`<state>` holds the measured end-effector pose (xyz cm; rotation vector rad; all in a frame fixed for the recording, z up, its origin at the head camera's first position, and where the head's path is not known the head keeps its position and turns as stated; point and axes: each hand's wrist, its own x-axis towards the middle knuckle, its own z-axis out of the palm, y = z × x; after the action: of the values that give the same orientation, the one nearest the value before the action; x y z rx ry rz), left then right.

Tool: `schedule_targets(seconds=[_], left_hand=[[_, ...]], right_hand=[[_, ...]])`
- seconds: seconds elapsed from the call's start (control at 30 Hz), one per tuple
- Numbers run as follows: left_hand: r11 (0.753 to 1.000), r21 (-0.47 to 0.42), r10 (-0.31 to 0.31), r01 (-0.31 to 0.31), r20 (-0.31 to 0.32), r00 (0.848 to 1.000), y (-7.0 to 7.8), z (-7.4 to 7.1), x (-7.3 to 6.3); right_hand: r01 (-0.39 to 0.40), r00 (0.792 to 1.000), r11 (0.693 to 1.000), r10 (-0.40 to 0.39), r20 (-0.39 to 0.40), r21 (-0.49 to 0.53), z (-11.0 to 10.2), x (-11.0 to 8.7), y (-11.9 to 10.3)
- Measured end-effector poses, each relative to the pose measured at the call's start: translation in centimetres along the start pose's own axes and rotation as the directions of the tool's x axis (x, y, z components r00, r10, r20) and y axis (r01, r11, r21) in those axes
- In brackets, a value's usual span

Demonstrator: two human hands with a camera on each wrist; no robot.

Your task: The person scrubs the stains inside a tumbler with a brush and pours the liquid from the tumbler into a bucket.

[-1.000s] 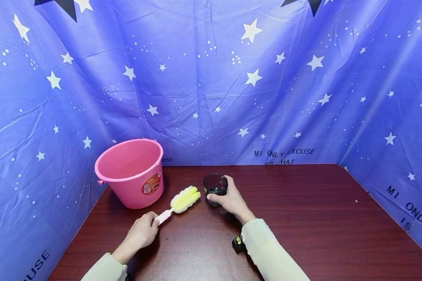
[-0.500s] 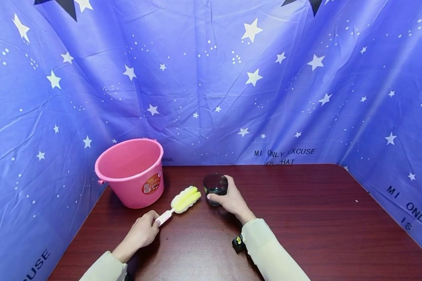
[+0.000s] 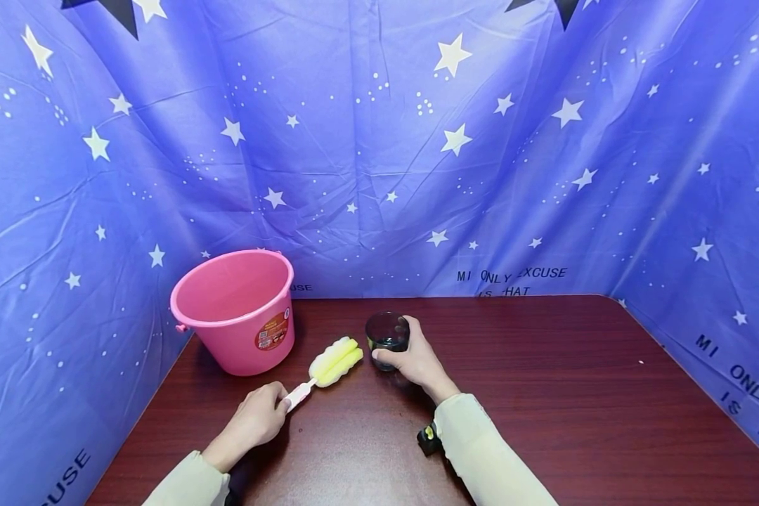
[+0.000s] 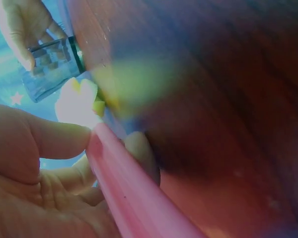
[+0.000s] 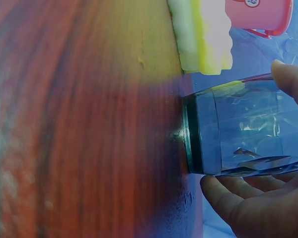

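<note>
The left grip (image 3: 261, 413) pinches the sponge brush (image 3: 327, 368), seemingly light and soft-headed, by its handle (image 3: 299, 396), near-left of the glass (image 3: 382, 336). The right grip (image 3: 421, 360) holds the glass, upright on the worktop (image 3: 544, 386), round its sides: sensible, as it looks slick and breakable.

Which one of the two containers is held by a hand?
The transparent dark glass, gripped by the right hand; the pink bucket, farther left, has no hand on it.

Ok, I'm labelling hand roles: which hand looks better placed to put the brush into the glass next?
The left hand, most likely: it grips the sponge brush, which points toward the glass, while the right hand is busy holding that glass.
</note>
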<state>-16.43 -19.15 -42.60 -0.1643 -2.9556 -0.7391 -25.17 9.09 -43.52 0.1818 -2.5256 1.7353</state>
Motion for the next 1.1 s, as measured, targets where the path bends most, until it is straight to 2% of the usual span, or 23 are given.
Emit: schedule_targets(seconds=[0.27,0.7,1.1], left_hand=[[1.000,0.030,-0.006,0.006,0.027,1.000,0.06,0.17,0.08],[1.000,0.019,0.006,-0.007,0.025,1.000,-0.11,0.23,0.02],[1.000,0.008,-0.009,0.009,0.027,1.000,-0.22,0.05,-0.13]], right_hand=[[0.012,1.000,1.000,-0.012,0.002,-0.005,0.06,0.01,-0.01],[0.010,1.000,1.000,-0.010,0.004,0.001,-0.04,0.02,-0.01],[0.001,1.000,1.000,-0.001,0.004,0.004,-0.04,-0.06,-0.10]])
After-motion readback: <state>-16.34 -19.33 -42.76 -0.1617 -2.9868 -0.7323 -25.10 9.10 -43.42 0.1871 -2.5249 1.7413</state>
